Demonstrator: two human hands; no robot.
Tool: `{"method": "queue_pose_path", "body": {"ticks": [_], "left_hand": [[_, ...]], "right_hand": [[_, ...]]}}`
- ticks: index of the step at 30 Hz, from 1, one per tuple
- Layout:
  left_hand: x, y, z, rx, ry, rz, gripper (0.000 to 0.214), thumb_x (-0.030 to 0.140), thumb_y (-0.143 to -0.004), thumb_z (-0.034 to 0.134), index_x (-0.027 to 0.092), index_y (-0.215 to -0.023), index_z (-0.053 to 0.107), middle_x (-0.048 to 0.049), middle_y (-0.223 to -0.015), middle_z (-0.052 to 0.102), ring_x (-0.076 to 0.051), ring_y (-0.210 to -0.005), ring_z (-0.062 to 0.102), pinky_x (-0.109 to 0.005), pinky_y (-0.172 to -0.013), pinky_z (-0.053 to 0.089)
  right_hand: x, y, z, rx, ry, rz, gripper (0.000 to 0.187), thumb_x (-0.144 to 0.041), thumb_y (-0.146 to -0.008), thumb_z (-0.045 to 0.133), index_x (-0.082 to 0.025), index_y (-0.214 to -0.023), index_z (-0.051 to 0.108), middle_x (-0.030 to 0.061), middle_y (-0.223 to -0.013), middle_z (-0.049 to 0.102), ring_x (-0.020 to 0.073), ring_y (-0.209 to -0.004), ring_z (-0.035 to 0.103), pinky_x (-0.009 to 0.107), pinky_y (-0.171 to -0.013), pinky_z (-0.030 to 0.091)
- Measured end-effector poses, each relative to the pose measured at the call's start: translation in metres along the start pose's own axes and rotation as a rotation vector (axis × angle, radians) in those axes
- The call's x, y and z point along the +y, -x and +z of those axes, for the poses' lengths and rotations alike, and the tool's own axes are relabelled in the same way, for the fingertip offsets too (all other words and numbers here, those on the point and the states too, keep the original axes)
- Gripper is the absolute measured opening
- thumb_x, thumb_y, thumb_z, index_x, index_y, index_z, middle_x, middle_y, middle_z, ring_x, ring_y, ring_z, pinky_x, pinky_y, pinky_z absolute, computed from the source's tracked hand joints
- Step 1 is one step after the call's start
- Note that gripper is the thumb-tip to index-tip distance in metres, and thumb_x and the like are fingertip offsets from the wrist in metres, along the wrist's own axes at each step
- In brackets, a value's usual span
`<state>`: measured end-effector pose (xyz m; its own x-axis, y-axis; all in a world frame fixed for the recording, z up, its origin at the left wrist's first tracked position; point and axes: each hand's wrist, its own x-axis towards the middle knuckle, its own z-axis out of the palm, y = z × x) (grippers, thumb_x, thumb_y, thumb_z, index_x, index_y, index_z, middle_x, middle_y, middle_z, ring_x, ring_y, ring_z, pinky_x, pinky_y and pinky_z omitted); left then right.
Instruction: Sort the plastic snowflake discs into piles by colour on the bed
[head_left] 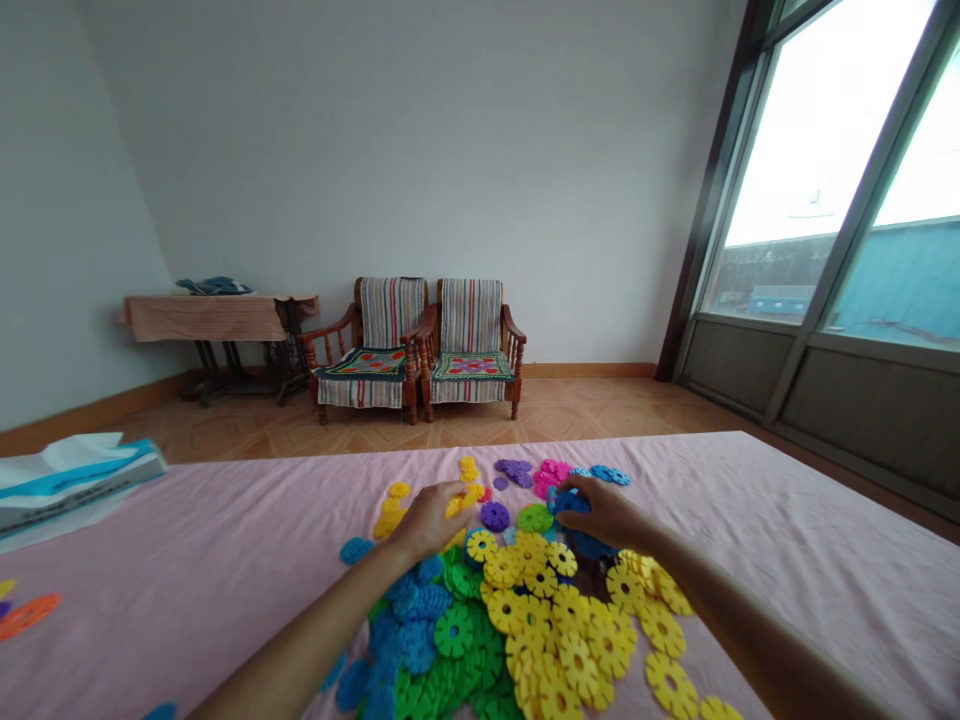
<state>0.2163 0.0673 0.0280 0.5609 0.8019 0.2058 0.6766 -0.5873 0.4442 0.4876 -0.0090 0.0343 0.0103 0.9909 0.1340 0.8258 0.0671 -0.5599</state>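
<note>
My left hand (433, 518) is curled around yellow slotted plastic discs (454, 505), beyond the middle of the pile. Across from it, my right hand (609, 510) has thumb and fingers around a blue slotted disc (571, 503). Between the hands lie a purple disc (495, 516) and light green discs (535, 517). Nearer to me spreads a big heap of yellow discs (577, 660), with green discs (455, 632) and blue discs (418, 645) to its left. Part of what each hand grips is hidden by the fingers.
Purple discs (514, 471) and pink discs (552, 474) lie farther back on the pink cloth (247, 560). A tissue pack (82, 485) and an orange disc (30, 615) are at left. Two wooden chairs (471, 340) stand beyond, and a window (795, 170) is at right.
</note>
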Motion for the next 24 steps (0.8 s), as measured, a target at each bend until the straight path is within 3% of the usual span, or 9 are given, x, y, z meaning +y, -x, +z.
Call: {"method": "queue_pose_path", "body": {"ticks": [5,8,11,13,16,18,20,24], "left_hand": [[0.028,0.013,-0.021,-0.160,0.240,0.223,0.035,0.041,-0.089,0.046,0.021,-0.112,0.064,-0.0024,-0.111,0.069,-0.018,-0.099,0.063,-0.023,-0.084,0.046],[0.024,0.014,-0.031,-0.213,0.282,0.250,0.038,0.044,-0.091,0.043,0.023,-0.113,0.065,-0.0026,-0.114,0.068,-0.019,-0.102,0.062,-0.024,-0.083,0.047],[-0.006,0.005,-0.034,-0.158,0.177,0.148,0.043,0.048,-0.091,0.039,0.023,-0.115,0.063,-0.0024,-0.120,0.065,-0.021,-0.111,0.058,-0.027,-0.091,0.045],[-0.034,-0.004,-0.033,-0.111,-0.045,-0.059,0.046,0.048,-0.090,0.037,0.024,-0.123,0.058,-0.0028,-0.128,0.060,-0.020,-0.117,0.054,-0.027,-0.095,0.042],[-0.070,-0.013,-0.027,-0.063,-0.196,-0.274,0.059,0.050,-0.085,0.042,0.014,-0.131,0.048,-0.0164,-0.132,0.054,-0.032,-0.124,0.046,-0.044,-0.101,0.036],[-0.082,-0.012,-0.020,-0.061,-0.251,-0.350,0.065,0.054,-0.084,0.041,0.012,-0.133,0.045,-0.0212,-0.133,0.051,-0.039,-0.124,0.044,-0.054,-0.097,0.035],[-0.083,-0.008,-0.013,-0.083,-0.274,-0.333,0.066,0.058,-0.083,0.040,0.015,-0.134,0.046,-0.0201,-0.136,0.048,-0.040,-0.124,0.043,-0.055,-0.096,0.035],[-0.061,0.004,-0.004,-0.164,-0.237,-0.138,0.062,0.063,-0.083,0.040,0.026,-0.131,0.050,-0.0089,-0.134,0.052,-0.029,-0.123,0.045,-0.041,-0.100,0.035]], "right_hand": [[-0.030,0.001,0.008,-0.130,-0.186,-0.081,0.033,-0.036,-0.081,0.057,-0.019,-0.108,0.063,0.0042,-0.097,0.069,0.0135,-0.072,0.065,0.024,-0.058,0.053],[-0.026,-0.012,0.010,-0.146,-0.207,-0.058,0.030,-0.035,-0.088,0.050,-0.015,-0.107,0.062,0.0042,-0.089,0.070,0.0125,-0.069,0.067,0.022,-0.054,0.054],[-0.007,-0.035,0.008,-0.070,-0.114,0.012,0.027,-0.034,-0.091,0.050,-0.013,-0.102,0.063,0.0041,-0.085,0.069,0.0150,-0.076,0.067,0.028,-0.066,0.055],[0.009,-0.051,0.008,-0.003,-0.014,0.072,0.025,-0.033,-0.090,0.054,-0.014,-0.104,0.061,0.0052,-0.097,0.067,0.0170,-0.086,0.064,0.035,-0.077,0.053],[0.030,-0.071,0.012,0.054,0.117,0.141,0.030,-0.033,-0.090,0.056,-0.017,-0.116,0.056,0.0072,-0.118,0.058,0.0203,-0.101,0.059,0.042,-0.086,0.050],[0.038,-0.080,0.018,0.049,0.175,0.162,0.033,-0.033,-0.090,0.056,-0.018,-0.120,0.054,0.0080,-0.124,0.055,0.0219,-0.105,0.057,0.044,-0.088,0.049],[0.042,-0.085,0.025,0.018,0.214,0.166,0.035,-0.033,-0.090,0.056,-0.018,-0.121,0.053,0.0082,-0.124,0.055,0.0223,-0.105,0.057,0.045,-0.088,0.049],[0.039,-0.081,0.031,-0.064,0.250,0.139,0.032,-0.033,-0.090,0.055,-0.018,-0.119,0.054,0.0076,-0.122,0.056,0.0212,-0.103,0.058,0.043,-0.087,0.049]]}}
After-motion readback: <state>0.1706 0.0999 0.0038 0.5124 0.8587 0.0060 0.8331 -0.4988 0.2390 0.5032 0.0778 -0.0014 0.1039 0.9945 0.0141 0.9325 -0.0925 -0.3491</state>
